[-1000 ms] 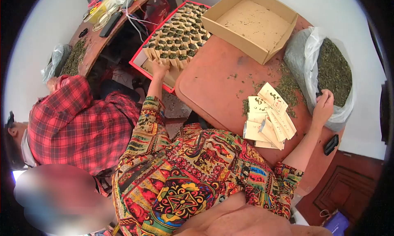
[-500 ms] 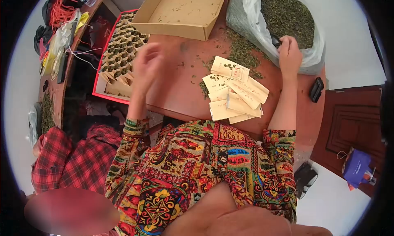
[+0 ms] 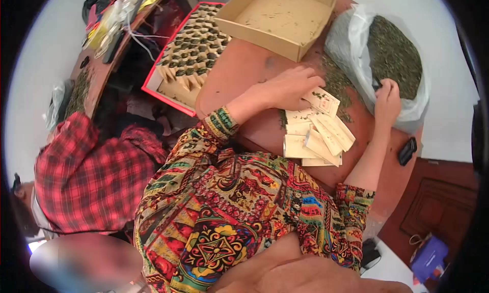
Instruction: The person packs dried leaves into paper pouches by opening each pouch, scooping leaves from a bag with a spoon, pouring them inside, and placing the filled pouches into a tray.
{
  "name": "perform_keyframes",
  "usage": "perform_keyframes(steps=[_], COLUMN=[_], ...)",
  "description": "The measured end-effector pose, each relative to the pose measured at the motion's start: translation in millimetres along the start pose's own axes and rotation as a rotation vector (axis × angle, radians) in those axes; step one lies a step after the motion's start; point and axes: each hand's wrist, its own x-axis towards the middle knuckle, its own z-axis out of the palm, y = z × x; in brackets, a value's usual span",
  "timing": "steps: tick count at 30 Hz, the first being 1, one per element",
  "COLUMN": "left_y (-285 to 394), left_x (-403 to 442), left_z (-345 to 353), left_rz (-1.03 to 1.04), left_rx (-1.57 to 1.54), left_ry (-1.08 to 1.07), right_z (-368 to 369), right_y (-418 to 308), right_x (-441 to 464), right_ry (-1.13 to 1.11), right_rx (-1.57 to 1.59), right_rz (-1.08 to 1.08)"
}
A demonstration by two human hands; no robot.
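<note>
My left hand (image 3: 293,86) reaches over the table, fingers curled on the near corner of the topmost paper packet (image 3: 325,102). Below that packet several more cream paper packets (image 3: 326,135) lie in a loose, overlapping pile with printed faces and bits of dry leaf on them. At the rim of a clear plastic bag (image 3: 359,33), my right hand (image 3: 388,102) is closed around a small dark object (image 3: 377,84), mostly hidden by the fingers. Dark dried leaves (image 3: 395,56) fill the bag.
A red-edged box (image 3: 170,97) holds rows of upright, leaf-filled packets. Behind the pile sits a shallow cardboard tray (image 3: 277,15). Loose leaves (image 3: 336,74) are scattered on the table. A black item (image 3: 407,151) lies at right. A person in a checked shirt (image 3: 97,176) sits at left.
My left hand has moved right from beside the red-edged box to the packet pile and now touches the top packet. My right hand stays at the bag. The whole view has shifted.
</note>
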Motion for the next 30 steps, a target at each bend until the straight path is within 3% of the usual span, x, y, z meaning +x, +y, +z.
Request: perform_keyframes(steps=[3, 9, 13, 15, 26, 30], left_y=[1, 1, 18, 22, 46, 51], left_x=[-5, 7, 22, 32, 62, 64], left_z=[-18, -30, -44, -44, -46, -54], left_rz=[-0.032, 0.047, 0.045, 0.078, 0.162, 0.153], left_rx=[-0.143, -0.055, -0.033, -0.012, 0.044, 0.136], left_ry=[0.079, 0.216, 0.165, 0.150, 0.018, -0.032], right_z=[-2, 2, 6, 1, -6, -14], right_y=[-15, -16, -1, -11, -26, -32], right_x=[3, 3, 6, 5, 4, 2], right_ry=[-0.014, -0.025, 0.041, -0.012, 0.003, 0.189], right_rx=[0.002, -0.033, -0.092, -0.049, -0.011, 0.198], right_rz=[-0.022, 0.013, -0.115, -0.012, -0.009, -0.039])
